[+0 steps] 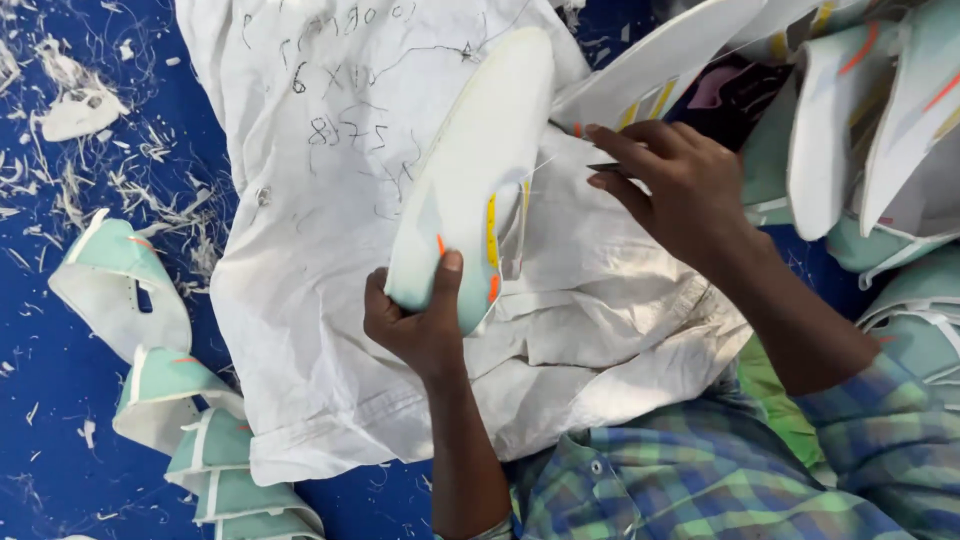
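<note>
Our left hand (420,320) has its fingers wrapped around the heel end of a pale shoe upper (470,170), held sole-side up over the white cloth (320,330) on our lap; looks light and floppy, so gripping the stiffer heel seems smart; right hand (680,190) pinches a small dark tool, can't tell what exactly; more mint uppers (215,450) lie on the blue floor (60,400), another pile (870,130) at right; no containers around.

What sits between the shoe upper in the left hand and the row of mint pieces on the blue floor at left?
In the head view, only the white cloth lies between them.
</note>
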